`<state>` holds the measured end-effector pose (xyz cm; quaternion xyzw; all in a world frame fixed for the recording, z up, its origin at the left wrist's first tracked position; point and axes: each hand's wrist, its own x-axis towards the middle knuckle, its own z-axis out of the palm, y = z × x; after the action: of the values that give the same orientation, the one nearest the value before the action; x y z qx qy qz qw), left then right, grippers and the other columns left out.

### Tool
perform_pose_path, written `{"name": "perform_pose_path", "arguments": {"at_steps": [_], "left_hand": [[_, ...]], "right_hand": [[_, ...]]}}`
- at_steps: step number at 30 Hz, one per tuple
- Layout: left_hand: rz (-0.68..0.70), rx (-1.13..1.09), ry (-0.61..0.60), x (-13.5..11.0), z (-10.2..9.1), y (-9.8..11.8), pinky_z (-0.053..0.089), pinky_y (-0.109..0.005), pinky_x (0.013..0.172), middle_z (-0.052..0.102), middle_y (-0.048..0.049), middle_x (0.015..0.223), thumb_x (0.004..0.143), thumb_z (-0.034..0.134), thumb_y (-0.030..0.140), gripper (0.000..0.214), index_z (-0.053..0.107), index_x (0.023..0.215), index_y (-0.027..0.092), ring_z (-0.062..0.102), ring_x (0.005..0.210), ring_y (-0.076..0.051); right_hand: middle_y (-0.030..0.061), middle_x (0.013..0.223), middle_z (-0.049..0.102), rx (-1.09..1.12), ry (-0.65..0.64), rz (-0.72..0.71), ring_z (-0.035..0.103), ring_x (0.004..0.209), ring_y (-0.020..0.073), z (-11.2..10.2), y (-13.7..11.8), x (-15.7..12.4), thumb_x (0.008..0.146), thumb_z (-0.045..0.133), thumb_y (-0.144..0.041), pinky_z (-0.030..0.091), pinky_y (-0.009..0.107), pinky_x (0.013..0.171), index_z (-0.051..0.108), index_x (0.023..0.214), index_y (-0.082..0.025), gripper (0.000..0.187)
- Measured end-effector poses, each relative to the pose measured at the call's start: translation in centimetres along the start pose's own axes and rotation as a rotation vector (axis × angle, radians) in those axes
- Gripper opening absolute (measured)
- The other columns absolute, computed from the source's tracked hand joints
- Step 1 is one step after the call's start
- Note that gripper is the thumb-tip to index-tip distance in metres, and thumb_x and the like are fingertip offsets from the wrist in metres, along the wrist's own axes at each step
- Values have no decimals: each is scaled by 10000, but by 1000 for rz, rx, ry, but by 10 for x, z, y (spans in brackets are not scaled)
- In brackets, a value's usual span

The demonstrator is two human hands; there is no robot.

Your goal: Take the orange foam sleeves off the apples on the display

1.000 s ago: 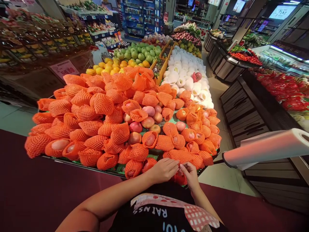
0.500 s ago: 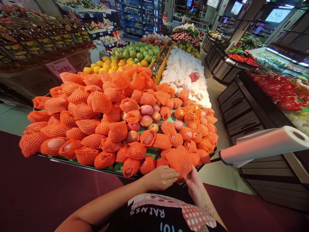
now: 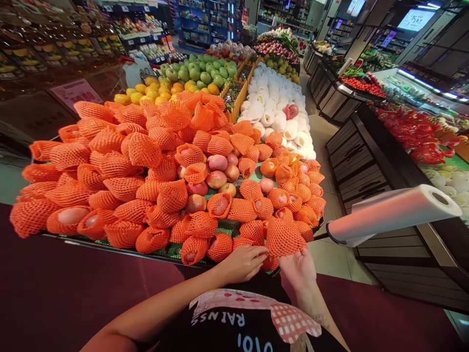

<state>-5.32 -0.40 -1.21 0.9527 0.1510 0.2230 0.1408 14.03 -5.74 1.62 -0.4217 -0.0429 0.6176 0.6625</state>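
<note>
- Supermarket produce floor, head view: behind the pile stand yellow fruit (image 3: 152,90), green fruit (image 3: 205,71) and white-wrapped fruit (image 3: 278,88); a roll of plastic bags (image 3: 395,215) projects at the right.
- Display stand (image 3: 110,249): heaped with fruit in orange foam nets (image 3: 124,188), several of them with the fruit showing at the mouth.
- Right hand (image 3: 298,269): palm turned up at the near edge of the stand. The loose net (image 3: 283,238) is spread fan-like over its fingers, which are hidden; how tightly they hold cannot be told. The net looks flat, and no fruit is seen inside it.
- Left hand (image 3: 244,264): fingers loosely bent, tips just beside the loose net. Whether they pinch anything cannot be told. One netted fruit (image 3: 270,264) sits between the hands.
- Progress, as judged: most fruit in the near pile is covered; a cluster of bare fruit (image 3: 216,179) remains mid-pile, and the loose net appears unfilled.
- Change against the frame half a second earlier: the net, then between both hands, now sits mainly over the right hand, whose palm is more exposed. The bare cluster appears undisturbed.
</note>
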Motion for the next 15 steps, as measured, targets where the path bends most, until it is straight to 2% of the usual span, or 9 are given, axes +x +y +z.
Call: {"name": "perform_pose_path", "arguments": {"at_steps": [2, 4, 7, 9, 12, 15], "left_hand": [[-9, -11, -11, 0, 1, 0, 540, -311, 792, 678, -104, 1213, 967, 481, 210, 228, 645, 1109, 140, 663, 995, -189], [-30, -25, -26, 0, 1, -1, 541, -303, 808, 676, -104, 1167, 972, 471, 211, 221, 648, 1087, 144, 654, 996, -187], [-29, -47, -39, 0, 1, -2, 546, -302, 806, 669, -101, 1127, 960, 481, 196, 225, 648, 1100, 142, 650, 971, -188], [-11, -63, -49, 0, 1, -2, 550, -305, 790, 663, -99, 1113, 946, 501, 189, 239, 644, 1131, 141, 654, 947, -190], [-19, -79, -108, 1, 1, -1, 567, -330, 830, 654, -123, 1141, 932, 515, 187, 338, 600, 1256, 142, 653, 986, -212], [-103, -97, -143, 2, 0, 1, 566, -400, 939, 611, -173, 1296, 935, 517, 226, 526, 438, 1447, 134, 614, 1156, -263]], "right_hand": [[40, 1124, 746, 8, -28, 57, 656, 1166, 202, 5, -2, -2, 843, 503, -382, 459, 410, 1108, 680, 1012, -300, 258], [50, 1116, 743, -79, -79, 39, 646, 1178, 218, 8, -1, -8, 832, 527, -412, 455, 423, 1111, 690, 977, -298, 246], [55, 1081, 740, -277, -82, -93, 655, 1140, 253, 8, 4, -17, 787, 642, -474, 500, 460, 1053, 685, 926, -293, 232], [51, 1028, 739, -381, -32, -191, 670, 1077, 264, 5, 7, -17, 734, 714, -417, 545, 459, 968, 679, 921, -289, 229], [51, 925, 732, -587, -19, -330, 674, 989, 274, 0, 2, -1, 669, 713, -296, 558, 443, 914, 689, 897, -278, 230], [61, 905, 732, -913, -159, -373, 645, 1033, 292, 1, -18, 33, 669, 683, -292, 492, 459, 1034, 709, 843, -258, 179]]}}
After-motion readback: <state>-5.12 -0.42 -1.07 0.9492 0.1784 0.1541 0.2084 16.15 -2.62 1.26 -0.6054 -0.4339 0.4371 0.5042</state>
